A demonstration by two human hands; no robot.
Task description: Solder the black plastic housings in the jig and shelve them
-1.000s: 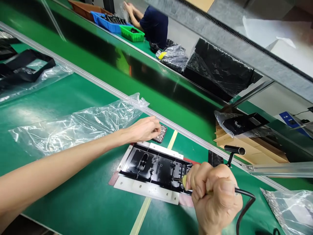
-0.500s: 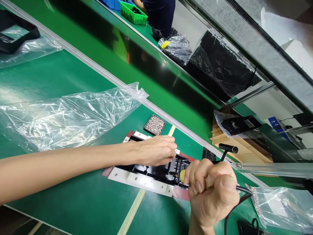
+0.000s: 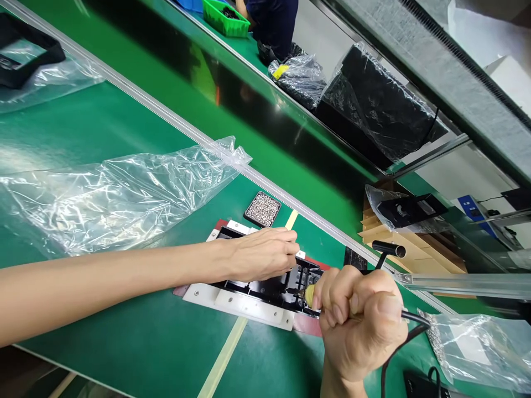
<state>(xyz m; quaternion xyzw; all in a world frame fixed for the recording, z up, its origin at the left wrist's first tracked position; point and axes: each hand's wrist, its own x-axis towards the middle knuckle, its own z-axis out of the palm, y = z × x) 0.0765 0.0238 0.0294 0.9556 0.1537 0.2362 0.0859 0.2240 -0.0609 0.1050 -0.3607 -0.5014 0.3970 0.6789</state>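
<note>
My right hand is wrapped round a corded soldering iron; its yellowish collar shows past the fingers and a black cable runs out behind. The iron's tip points down into a long black plastic part, which lies in a white fixture on a reddish base. Over the middle of that part lies my left hand, its fingers curled closed with the tips hidden. Whether they pinch anything I cannot see. Just beyond the fixture sits a small black tray full of tiny metal pieces.
Clear plastic sheeting spreads at the left, near a black frame. A metal tube stand rises behind my right hand. A bag of small parts lies at the right. Across the green belt, a person works near a green bin.
The view has shifted very slightly. Both hands and the soldering iron keep nearly the same place over the black part.
</note>
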